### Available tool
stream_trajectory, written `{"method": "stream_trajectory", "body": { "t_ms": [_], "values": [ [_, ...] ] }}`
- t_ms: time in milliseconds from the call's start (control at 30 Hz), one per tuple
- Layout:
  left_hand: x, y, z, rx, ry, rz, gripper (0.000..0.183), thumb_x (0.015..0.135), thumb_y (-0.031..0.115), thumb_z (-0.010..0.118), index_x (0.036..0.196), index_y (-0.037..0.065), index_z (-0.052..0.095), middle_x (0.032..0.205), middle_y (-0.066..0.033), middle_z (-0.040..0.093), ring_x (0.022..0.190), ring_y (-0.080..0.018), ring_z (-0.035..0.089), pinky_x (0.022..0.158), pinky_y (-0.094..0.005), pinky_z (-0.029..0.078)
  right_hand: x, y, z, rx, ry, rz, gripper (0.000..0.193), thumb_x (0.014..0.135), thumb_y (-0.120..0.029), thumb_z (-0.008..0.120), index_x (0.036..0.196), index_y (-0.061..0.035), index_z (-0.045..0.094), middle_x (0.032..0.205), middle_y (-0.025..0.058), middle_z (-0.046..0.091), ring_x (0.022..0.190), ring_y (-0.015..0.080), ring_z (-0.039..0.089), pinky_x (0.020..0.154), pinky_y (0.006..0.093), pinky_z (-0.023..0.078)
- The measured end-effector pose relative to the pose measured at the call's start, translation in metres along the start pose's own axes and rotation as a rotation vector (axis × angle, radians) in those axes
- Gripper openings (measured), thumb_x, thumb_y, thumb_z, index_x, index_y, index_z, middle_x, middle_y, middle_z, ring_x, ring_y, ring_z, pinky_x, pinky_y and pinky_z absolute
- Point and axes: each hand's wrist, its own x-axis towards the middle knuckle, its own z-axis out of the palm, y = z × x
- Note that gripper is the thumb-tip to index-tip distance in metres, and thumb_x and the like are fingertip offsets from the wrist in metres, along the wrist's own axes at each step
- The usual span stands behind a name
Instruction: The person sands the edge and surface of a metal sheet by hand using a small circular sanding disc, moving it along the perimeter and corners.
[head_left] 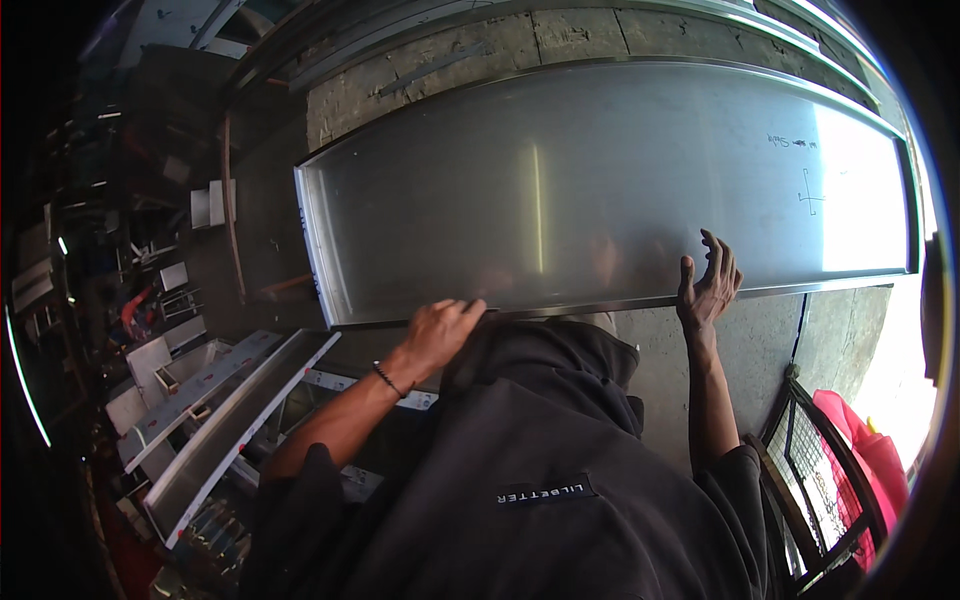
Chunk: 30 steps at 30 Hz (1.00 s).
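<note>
Fingertip contact under the left hand (438, 333), curled against the shallow sheet-metal tray (440, 190), is hidden; closure indeterminate. Right hand (712, 287): open, fingers spread.

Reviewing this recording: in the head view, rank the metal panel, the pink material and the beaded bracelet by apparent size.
Largest to smallest:
1. Metal panel, by far.
2. Pink material, partly behind a mesh frame.
3. Beaded bracelet, clearly smallest.
</note>
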Motion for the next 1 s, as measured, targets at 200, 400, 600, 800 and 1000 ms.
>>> {"method": "stream_trajectory", "body": {
  "t_ms": [200,400,600,800,1000],
  "values": [
    [0.058,0.07,0.014,0.019,0.041,0.133,0.015,0.086,0.005,0.06,0.1,0.002,0.062,0.082,-0.0105,0.068,0.079,-0.0269,0.07,0.065,-0.0389,0.059,0.002,-0.004,-0.002,0.009,0.005,-0.015,0.059,0.097,-0.06,0.048,0.132,-0.0132,0.06,0.117,0.0075,0.064,0.113,0.0249,0.059,0.097,0.0403,0.037],
    [0.043,0.038,0.004,-0.093,0.109,0.121,0.014,0.085,0.005,0.061,0.099,0.003,0.063,0.08,-0.0092,0.068,0.079,-0.0244,0.07,0.063,-0.0385,0.059,0.001,0.0,-0.005,0.019,0.003,-0.003,0.061,0.097,-0.062,0.048,0.131,-0.0125,0.06,0.117,0.0077,0.064,0.114,0.0253,0.058,0.098,0.0403,0.036],
    [0.064,0.067,0.008,-0.004,0.021,0.144,0.013,0.087,0.005,0.06,0.099,0.002,0.063,0.078,-0.008,0.068,0.076,-0.0247,0.07,0.063,-0.0376,0.059,0.001,-0.001,-0.004,0.024,-0.002,-0.003,0.063,0.096,-0.063,0.048,0.132,-0.0126,0.059,0.117,0.0073,0.064,0.113,0.0248,0.058,0.098,0.0404,0.036],
    [0.076,0.07,0.001,-0.079,0.134,0.219,0.012,0.085,0.004,0.06,0.097,0.002,0.063,0.075,-0.0094,0.067,0.074,-0.0232,0.07,0.06,-0.0372,0.059,0.001,0.0,-0.005,0.041,-0.002,0.0,0.064,0.096,-0.064,0.048,0.132,-0.0123,0.059,0.117,0.0073,0.064,0.113,0.0246,0.058,0.097,0.0405,0.036],
    [0.061,0.069,0.01,0.09,0.093,0.176,0.012,0.083,0.004,0.062,0.095,0.002,0.062,0.071,-0.0103,0.067,0.071,-0.0237,0.07,0.058,-0.0351,0.059,0.0,0.001,-0.004,0.047,-0.003,-0.014,0.064,0.096,-0.064,0.047,0.131,-0.0118,0.06,0.117,0.0073,0.064,0.112,0.0244,0.058,0.097,0.0402,0.036]
  ]
}}
